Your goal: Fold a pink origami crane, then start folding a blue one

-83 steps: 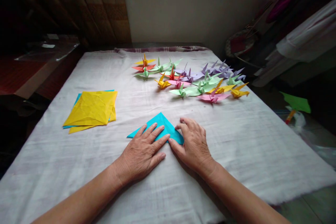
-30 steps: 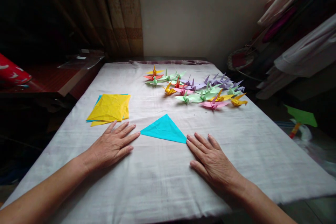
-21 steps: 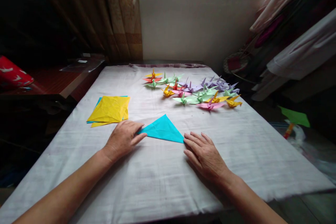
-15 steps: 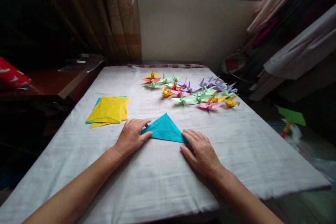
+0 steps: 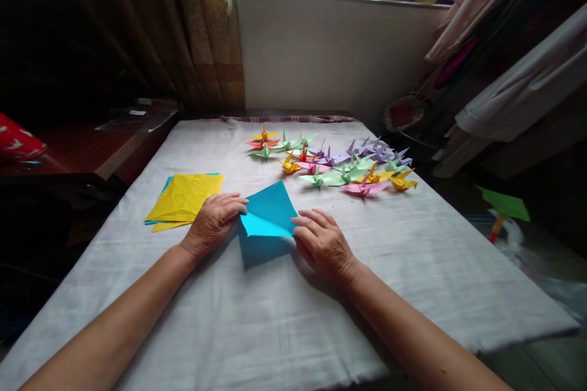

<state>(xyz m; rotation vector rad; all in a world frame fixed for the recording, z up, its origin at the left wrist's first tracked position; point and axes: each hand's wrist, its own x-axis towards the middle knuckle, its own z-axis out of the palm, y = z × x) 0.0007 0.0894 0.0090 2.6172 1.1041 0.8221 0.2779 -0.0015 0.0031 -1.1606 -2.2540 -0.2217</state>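
Fingers of the left hand [image 5: 211,224] are pinching one side of the blue paper [image 5: 267,204], those of the right hand [image 5: 323,245] the other, raising it off the tabletop [image 5: 229,342]. The flat triangle of a moment ago is opening out, so the work seems to be shifting from pressing to unfolding. Yellow sheets [image 5: 183,195] are lying left, paper cranes [image 5: 318,179] beyond, both unmoved.

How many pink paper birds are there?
2: a nearer pink bird, beyond the right hand; a second pink bird, farther back and leftward. Others may be hidden.
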